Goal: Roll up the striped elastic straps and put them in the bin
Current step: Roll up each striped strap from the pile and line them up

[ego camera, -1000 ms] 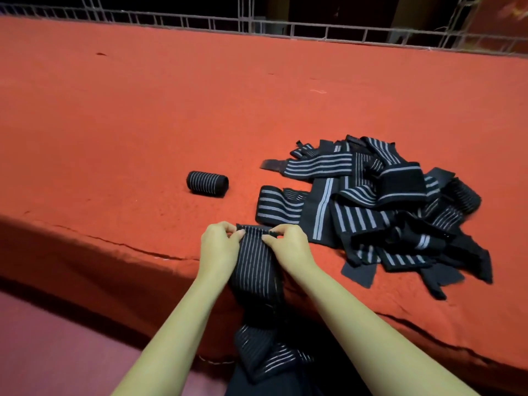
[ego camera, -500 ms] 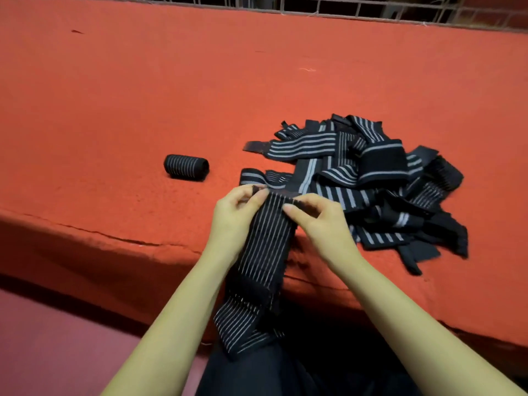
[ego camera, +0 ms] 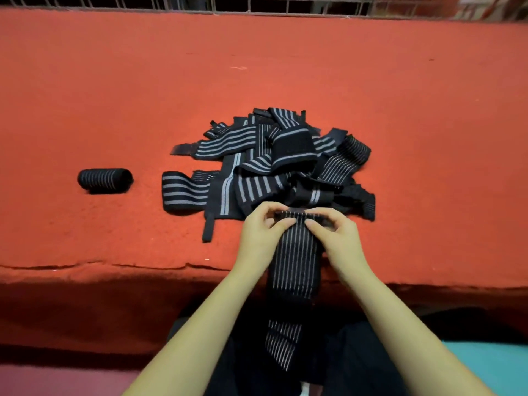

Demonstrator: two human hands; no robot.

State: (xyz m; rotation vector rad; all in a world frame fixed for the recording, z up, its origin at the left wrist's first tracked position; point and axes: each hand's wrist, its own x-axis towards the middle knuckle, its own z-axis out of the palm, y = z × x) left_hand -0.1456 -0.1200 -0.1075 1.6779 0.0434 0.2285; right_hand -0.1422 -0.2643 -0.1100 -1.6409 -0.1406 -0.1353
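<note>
1. The felt-covered table top [ego camera: 114, 95] is orange-red all over, with a darker red front face.
2. The long flat elastic strap [ego camera: 294, 258] draped over the table's near edge is black with many thin white stripes running lengthwise.
3. The loose heap of elastic straps [ego camera: 257, 164] behind it is black. Some carry broad grey-white stripes, others fine white lines, and a few end tabs are plain black.
4. The rolled elastic strap [ego camera: 105, 180] toward the table's left edge is black, ringed with pale stripes.
5. The wire grid rail [ego camera: 257, 4] along the far edge is pale grey.

Left grip [ego camera: 258, 232] and right grip [ego camera: 338, 235] pinch strap [ego camera: 294, 264].
</note>
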